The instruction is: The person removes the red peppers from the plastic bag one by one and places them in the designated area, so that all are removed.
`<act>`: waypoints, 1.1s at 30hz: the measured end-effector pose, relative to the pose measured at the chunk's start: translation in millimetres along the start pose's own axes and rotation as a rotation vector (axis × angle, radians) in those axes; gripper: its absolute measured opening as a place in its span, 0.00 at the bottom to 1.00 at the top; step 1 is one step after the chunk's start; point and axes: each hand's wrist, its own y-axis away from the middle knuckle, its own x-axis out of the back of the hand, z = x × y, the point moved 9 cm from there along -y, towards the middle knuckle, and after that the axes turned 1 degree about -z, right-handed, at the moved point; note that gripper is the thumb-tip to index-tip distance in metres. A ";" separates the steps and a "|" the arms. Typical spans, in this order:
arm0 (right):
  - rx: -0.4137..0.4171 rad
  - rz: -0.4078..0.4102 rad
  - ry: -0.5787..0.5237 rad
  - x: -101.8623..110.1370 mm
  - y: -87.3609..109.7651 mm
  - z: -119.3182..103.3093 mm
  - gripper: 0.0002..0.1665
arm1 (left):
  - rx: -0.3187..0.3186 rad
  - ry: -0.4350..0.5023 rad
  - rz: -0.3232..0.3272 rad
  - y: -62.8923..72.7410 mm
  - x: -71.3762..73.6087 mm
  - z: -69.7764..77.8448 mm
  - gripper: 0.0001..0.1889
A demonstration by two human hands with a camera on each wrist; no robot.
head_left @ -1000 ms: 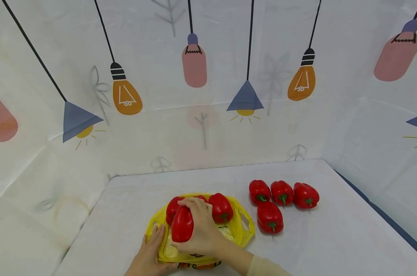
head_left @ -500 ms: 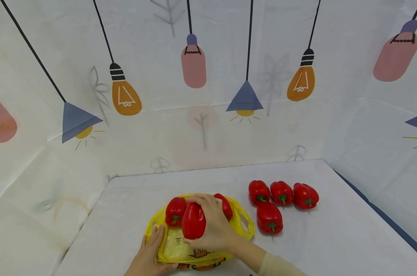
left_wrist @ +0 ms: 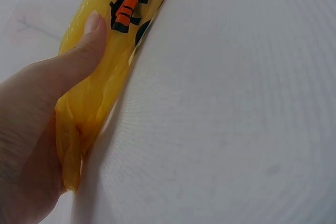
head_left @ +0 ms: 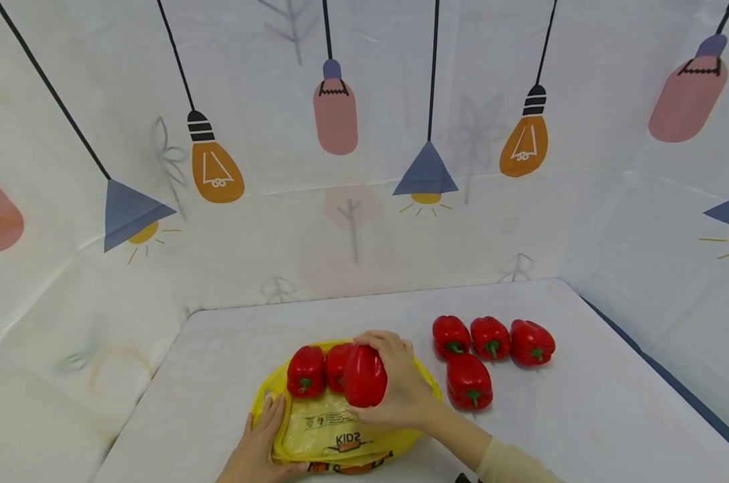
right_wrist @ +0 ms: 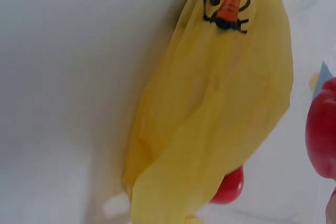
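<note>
My right hand [head_left: 403, 389] grips a red bell pepper [head_left: 365, 376] over a yellow plastic bag [head_left: 334, 429] that lies spread open on the table. The same held pepper [right_wrist: 323, 129] shows at the edge of the right wrist view. Inside the bag, two red bell peppers sit side by side at the back: the left one [head_left: 306, 371] and the middle one [head_left: 337, 367]; the held pepper partly covers the latter. My left hand [head_left: 258, 443] rests against the bag's left side with fingers straight. In the left wrist view its thumb [left_wrist: 86, 48] lies along the bag's outside.
Several more red bell peppers [head_left: 469, 381] stand in a cluster on the white table [head_left: 581, 416], right of the bag. A white sheet printed with lamps [head_left: 352, 235] hangs behind the table.
The right hand has carried its pepper rightward across the bag. The middle pepper has come into sight, and the one at the bag's right is now hidden behind the hand. The left hand stays put.
</note>
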 end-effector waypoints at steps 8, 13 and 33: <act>-0.013 0.020 0.010 25.6 6.6 9.5 0.55 | 0.017 0.013 0.006 -0.2 1.0 0.7 0.64; -0.010 0.038 0.037 39.4 11.9 14.7 0.55 | 0.002 -0.006 0.016 -0.1 1.9 2.3 0.63; -0.059 0.095 0.178 82.9 39.1 49.6 0.56 | -0.007 0.004 0.012 -1.1 0.2 0.1 0.63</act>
